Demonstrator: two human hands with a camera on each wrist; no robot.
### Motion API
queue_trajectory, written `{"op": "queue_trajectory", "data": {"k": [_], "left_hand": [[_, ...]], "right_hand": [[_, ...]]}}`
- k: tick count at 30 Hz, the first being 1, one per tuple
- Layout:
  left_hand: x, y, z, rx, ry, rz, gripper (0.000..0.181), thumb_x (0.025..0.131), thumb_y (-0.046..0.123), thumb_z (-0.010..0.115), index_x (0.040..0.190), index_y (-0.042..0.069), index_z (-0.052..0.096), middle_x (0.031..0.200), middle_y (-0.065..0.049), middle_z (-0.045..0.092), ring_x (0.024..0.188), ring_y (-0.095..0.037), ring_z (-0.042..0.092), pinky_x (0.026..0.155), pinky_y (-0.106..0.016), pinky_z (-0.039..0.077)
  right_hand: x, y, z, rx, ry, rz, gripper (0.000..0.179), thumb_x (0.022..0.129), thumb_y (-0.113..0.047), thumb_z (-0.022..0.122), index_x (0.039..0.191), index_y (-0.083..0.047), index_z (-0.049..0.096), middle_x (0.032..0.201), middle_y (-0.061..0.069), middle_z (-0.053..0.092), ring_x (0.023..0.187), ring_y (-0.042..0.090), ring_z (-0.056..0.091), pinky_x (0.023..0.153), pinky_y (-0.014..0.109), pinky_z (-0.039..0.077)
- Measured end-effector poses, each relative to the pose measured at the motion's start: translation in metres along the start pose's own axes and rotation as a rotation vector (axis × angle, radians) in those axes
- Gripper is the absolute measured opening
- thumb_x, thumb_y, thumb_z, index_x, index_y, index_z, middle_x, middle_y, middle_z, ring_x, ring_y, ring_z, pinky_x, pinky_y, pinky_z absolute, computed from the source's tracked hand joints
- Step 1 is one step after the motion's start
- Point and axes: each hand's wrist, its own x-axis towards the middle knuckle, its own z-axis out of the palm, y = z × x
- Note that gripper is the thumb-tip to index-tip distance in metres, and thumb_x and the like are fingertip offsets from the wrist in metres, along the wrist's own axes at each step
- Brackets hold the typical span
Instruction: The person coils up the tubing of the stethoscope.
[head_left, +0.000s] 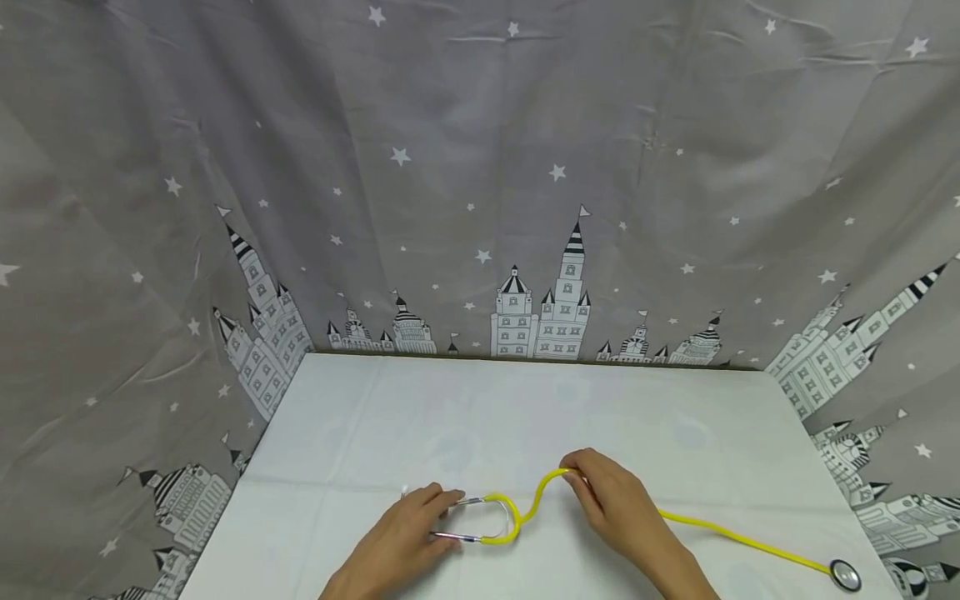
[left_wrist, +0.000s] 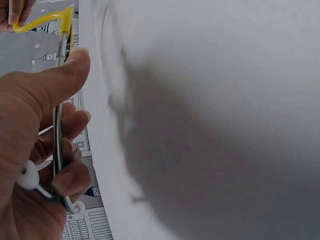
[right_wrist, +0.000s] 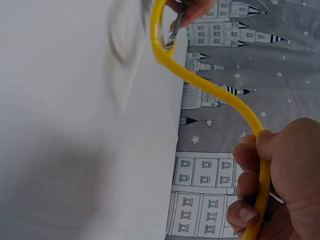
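A stethoscope with yellow tubing (head_left: 738, 537) stretches across the front of the white table. My left hand (head_left: 408, 533) grips its metal ear tubes (left_wrist: 58, 135), with the fingers curled round them and the white ear tips (left_wrist: 30, 175) by the palm. Farther right, my right hand (head_left: 615, 504) holds the yellow tube, pinched between thumb and curled fingers (right_wrist: 245, 182). Between the hands the tube bends in an S from the yellow fork (head_left: 513, 521). The round chest piece (head_left: 845, 575) lies at the right end of the tube, near the table's front right.
The white table (head_left: 525, 408) has faint creases in its cover. Behind it and at both sides hangs a grey curtain (head_left: 450, 108) printed with white stars and castles. Hand shadows fall on the table surface.
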Motion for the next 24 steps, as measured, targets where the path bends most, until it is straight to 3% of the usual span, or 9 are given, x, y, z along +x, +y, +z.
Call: {"op": "queue_trajectory", "data": {"k": [6, 11, 15, 19, 21, 24], "left_hand": [[-0.003, 0.003, 0.000, -0.063, -0.028, -0.029, 0.048, 0.089, 0.028, 0.088, 0.131, 0.020, 0.068, 0.108, 0.016, 0.065, 0.097, 0.000, 0.057, 0.088, -0.031, 0.056], [-0.003, 0.003, -0.001, -0.074, 0.039, 0.005, 0.046, 0.086, 0.024, 0.090, 0.125, 0.020, 0.066, 0.107, 0.014, 0.068, 0.096, -0.002, 0.063, 0.087, -0.028, 0.057], [-0.003, 0.001, -0.003, -0.080, 0.129, 0.004, 0.047, 0.081, 0.026, 0.094, 0.119, 0.022, 0.067, 0.101, 0.013, 0.070, 0.090, -0.001, 0.065, 0.081, -0.024, 0.055], [-0.003, -0.006, -0.005, -0.075, 0.207, 0.019, 0.049, 0.077, 0.028, 0.098, 0.115, 0.021, 0.067, 0.096, 0.012, 0.069, 0.082, -0.002, 0.061, 0.074, -0.019, 0.050], [-0.003, -0.009, -0.006, -0.070, 0.236, 0.043, 0.050, 0.076, 0.028, 0.098, 0.115, 0.019, 0.067, 0.096, 0.011, 0.068, 0.080, -0.003, 0.060, 0.073, -0.018, 0.048], [-0.002, -0.011, -0.005, -0.078, 0.262, 0.075, 0.049, 0.077, 0.026, 0.098, 0.116, 0.017, 0.068, 0.097, 0.010, 0.067, 0.081, -0.005, 0.060, 0.073, -0.018, 0.048]], "right_hand": [[0.007, -0.006, 0.002, 0.015, -0.037, -0.035, 0.012, 0.101, -0.014, 0.075, 0.110, -0.021, 0.069, 0.099, -0.015, 0.067, 0.081, -0.007, 0.049, 0.073, 0.017, 0.049], [0.012, -0.004, -0.002, -0.037, -0.036, -0.057, 0.014, 0.099, -0.017, 0.078, 0.110, -0.020, 0.070, 0.098, -0.014, 0.069, 0.074, -0.006, 0.049, 0.067, 0.016, 0.048], [0.013, 0.005, -0.007, -0.152, -0.006, 0.040, 0.017, 0.096, -0.023, 0.083, 0.103, -0.018, 0.069, 0.082, -0.014, 0.065, 0.062, -0.004, 0.043, 0.057, 0.017, 0.042], [0.010, 0.013, -0.009, -0.208, 0.012, 0.166, 0.027, 0.091, -0.034, 0.087, 0.090, -0.019, 0.064, 0.061, -0.017, 0.044, 0.050, -0.002, 0.030, 0.049, 0.018, 0.030], [0.009, 0.015, -0.009, -0.184, 0.001, 0.189, 0.026, 0.092, -0.036, 0.086, 0.089, -0.020, 0.065, 0.059, -0.018, 0.040, 0.050, -0.002, 0.029, 0.049, 0.018, 0.029], [0.010, 0.013, -0.007, -0.115, -0.050, 0.168, 0.013, 0.100, -0.028, 0.078, 0.098, -0.019, 0.068, 0.071, -0.018, 0.051, 0.060, -0.003, 0.038, 0.056, 0.019, 0.038]]}}
